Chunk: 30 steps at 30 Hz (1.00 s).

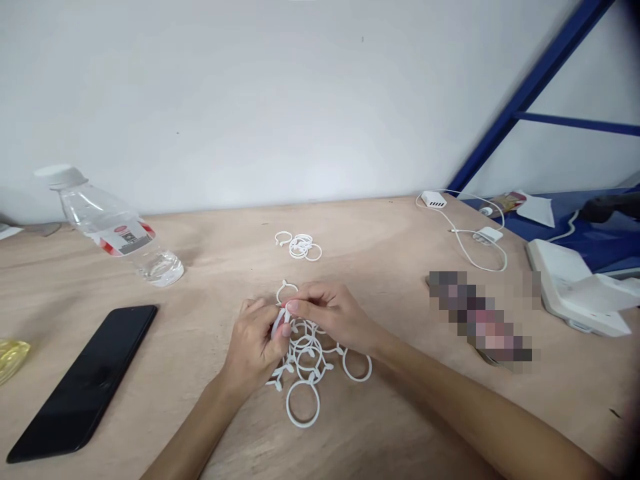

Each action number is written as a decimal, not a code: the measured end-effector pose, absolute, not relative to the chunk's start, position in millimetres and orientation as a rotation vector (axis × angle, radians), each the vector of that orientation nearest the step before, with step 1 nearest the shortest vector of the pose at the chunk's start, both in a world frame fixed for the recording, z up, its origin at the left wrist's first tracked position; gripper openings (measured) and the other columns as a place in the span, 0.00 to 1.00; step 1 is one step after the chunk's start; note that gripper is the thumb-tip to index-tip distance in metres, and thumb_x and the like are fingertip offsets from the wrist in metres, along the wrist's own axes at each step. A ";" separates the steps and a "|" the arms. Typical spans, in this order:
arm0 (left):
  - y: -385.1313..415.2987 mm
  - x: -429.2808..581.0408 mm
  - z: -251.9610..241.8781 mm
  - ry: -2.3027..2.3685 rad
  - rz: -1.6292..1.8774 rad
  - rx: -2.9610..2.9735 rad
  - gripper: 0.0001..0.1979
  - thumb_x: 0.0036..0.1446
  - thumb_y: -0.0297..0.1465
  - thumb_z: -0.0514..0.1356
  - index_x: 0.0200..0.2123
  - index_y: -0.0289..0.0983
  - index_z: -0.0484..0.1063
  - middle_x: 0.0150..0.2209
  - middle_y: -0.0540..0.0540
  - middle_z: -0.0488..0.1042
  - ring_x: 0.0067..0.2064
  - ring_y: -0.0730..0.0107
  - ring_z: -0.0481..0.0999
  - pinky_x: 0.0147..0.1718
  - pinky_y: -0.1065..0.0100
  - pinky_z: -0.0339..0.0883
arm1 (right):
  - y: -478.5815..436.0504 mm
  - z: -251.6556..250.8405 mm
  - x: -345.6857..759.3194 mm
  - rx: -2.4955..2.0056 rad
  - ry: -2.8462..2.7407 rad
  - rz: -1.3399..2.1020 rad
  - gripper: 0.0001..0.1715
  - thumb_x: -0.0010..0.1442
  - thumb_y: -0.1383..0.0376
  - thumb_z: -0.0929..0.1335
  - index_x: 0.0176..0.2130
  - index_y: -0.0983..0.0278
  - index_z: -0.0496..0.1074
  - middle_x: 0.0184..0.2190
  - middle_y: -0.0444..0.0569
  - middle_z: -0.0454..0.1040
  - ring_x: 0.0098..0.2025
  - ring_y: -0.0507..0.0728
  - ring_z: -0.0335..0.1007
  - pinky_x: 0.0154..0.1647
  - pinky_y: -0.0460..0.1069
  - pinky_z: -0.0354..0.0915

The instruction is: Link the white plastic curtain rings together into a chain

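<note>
My left hand and my right hand meet above a pile of white rings on the wooden table. Pinched between the fingers and thumb of my left hand is a white ring, seen nearly edge-on. The thumb and fingertips of my right hand close on its upper end, touching the left fingers. Several rings with small knobs lie under and in front of the hands, one of them nearest to me. Farther back sits a smaller group of white rings. My fingers partly hide the held ring.
A clear bottle and a black phone are at the left, with something yellow and transparent at the edge. On the right are a pixelated item, a white charger with cable and a white device.
</note>
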State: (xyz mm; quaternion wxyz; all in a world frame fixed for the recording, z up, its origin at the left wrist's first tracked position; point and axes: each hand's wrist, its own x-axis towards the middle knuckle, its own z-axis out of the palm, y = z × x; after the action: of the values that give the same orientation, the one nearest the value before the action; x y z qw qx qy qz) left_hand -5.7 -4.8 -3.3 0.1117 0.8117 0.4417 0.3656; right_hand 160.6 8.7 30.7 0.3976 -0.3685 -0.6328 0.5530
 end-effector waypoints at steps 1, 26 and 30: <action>-4.4 -5.6 -4.0 1.308 1.081 2.390 0.29 0.64 0.50 0.36 0.19 0.38 0.56 0.18 0.52 0.60 0.24 0.70 0.60 0.29 0.65 0.55 | 13.7 30.2 163.9 -0.948 -1.635 1.400 0.17 0.58 0.56 0.66 0.28 0.66 0.75 0.26 0.45 0.72 0.29 0.51 0.66 0.31 0.46 0.62; -7.8 -2.3 -2.5 1.399 1.086 2.260 0.13 0.62 0.33 0.52 0.48 0.38 0.68 0.47 0.42 0.72 0.49 0.59 0.67 0.48 0.56 0.62 | 55.6 19.3 198.2 -1.286 -1.118 1.297 0.15 0.51 0.54 0.67 0.28 0.64 0.67 0.26 0.44 0.67 0.23 0.49 0.58 0.24 0.46 0.54; -6.8 -3.1 -0.9 1.353 1.096 2.254 0.13 0.65 0.33 0.48 0.45 0.38 0.69 0.45 0.44 0.73 0.47 0.61 0.67 0.48 0.57 0.60 | 29.7 23.5 177.7 -0.944 -0.971 1.755 0.14 0.50 0.57 0.72 0.29 0.65 0.68 0.29 0.44 0.69 0.26 0.48 0.63 0.26 0.45 0.57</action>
State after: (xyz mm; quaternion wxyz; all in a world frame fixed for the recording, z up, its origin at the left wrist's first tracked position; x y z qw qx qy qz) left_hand -3.1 -6.8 -0.9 0.1461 0.7829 0.4700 0.3806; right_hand 177.7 29.7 23.5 0.4461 -0.3812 -0.3922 0.7084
